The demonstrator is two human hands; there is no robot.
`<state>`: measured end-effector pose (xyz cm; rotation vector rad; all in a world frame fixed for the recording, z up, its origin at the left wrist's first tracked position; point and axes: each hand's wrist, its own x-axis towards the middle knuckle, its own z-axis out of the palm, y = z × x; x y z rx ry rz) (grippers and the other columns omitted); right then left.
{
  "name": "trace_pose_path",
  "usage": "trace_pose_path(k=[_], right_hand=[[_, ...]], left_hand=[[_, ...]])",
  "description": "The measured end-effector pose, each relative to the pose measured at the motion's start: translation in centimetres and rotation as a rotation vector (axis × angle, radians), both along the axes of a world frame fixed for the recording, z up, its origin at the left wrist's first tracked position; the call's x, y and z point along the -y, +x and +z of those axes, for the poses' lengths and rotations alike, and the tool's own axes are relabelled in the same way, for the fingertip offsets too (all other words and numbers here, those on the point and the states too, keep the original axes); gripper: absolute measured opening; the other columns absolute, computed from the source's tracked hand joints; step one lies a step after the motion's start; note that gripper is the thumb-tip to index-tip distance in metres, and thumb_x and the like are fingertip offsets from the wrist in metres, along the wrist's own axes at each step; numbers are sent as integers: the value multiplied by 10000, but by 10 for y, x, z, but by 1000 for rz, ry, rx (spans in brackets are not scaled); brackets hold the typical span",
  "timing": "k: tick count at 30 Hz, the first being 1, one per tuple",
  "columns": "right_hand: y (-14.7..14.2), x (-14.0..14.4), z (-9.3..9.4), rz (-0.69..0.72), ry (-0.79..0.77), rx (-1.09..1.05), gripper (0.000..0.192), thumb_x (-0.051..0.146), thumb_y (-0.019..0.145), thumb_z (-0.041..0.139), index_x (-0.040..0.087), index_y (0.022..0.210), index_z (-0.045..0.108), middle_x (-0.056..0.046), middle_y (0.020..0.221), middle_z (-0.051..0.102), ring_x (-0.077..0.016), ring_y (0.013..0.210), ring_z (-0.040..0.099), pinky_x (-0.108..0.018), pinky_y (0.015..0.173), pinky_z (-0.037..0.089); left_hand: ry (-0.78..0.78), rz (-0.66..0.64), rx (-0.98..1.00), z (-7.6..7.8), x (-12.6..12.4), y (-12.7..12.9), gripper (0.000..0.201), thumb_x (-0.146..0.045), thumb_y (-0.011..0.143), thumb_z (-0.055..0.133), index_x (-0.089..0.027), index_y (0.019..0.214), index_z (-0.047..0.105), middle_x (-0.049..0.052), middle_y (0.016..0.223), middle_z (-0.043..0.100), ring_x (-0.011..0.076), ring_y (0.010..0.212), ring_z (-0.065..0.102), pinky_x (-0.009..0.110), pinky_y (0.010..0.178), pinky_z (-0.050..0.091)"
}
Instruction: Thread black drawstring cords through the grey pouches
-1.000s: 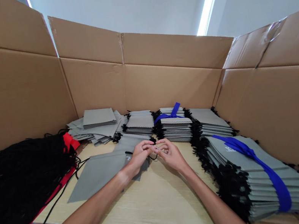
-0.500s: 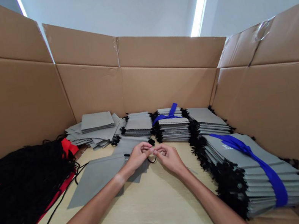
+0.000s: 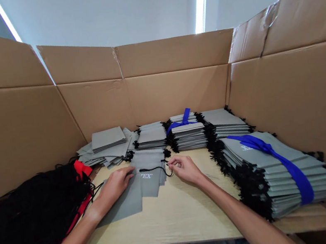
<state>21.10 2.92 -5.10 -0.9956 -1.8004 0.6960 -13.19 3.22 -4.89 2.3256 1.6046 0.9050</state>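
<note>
1. The bundle of loose black cords (image 3: 24,213) lies at far left, untouched.
2. The left hand (image 3: 115,185) has moved away from the right and now rests flat, fingers spread, on the flat grey fabric drawstring pouch (image 3: 148,171).
3. The right hand (image 3: 183,168) pinches the thin black drawstring (image 3: 154,168), now stretched across the pouch mouth, which suggests the threading is finished.

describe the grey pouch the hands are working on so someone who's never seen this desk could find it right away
On the wooden table walled in by cardboard, look at the front middle, ahead of the grey stacks. The grey pouch lies flat between the left hand and right hand. Unlike the bundled stacks, it lies singly, shows white lettering, and has a loose black cord across its top.
</note>
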Motion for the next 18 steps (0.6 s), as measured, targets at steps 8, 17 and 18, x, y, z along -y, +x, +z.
trace_pose_path(k=[8,17,18], right_hand=[[-3,1,-2,-15,-29,10,133,248,900,695,187,925,811,-56,910,824,-194,810,736,-274,734,523],[0,11,11,40,-35,153,155,130,886,690,199,882,829,-30,827,817,-184,770,729,-252,718,499],[0,12,12,40,-33,163,157,123,883,693,199,884,830,-28,831,818,-184,778,730,-251,725,498]], left_hand=[[209,-79,-189,-4,14,6,336,-238,1009,478,-239,1166,775,140,1145,829,344,1108,763,450,998,571],[128,-137,60,-2,2,17,307,-536,952,677,-231,925,711,64,885,757,270,822,717,372,803,584],[107,-124,82,1,3,18,320,-549,933,691,-231,900,708,57,864,754,265,803,711,363,785,575]])
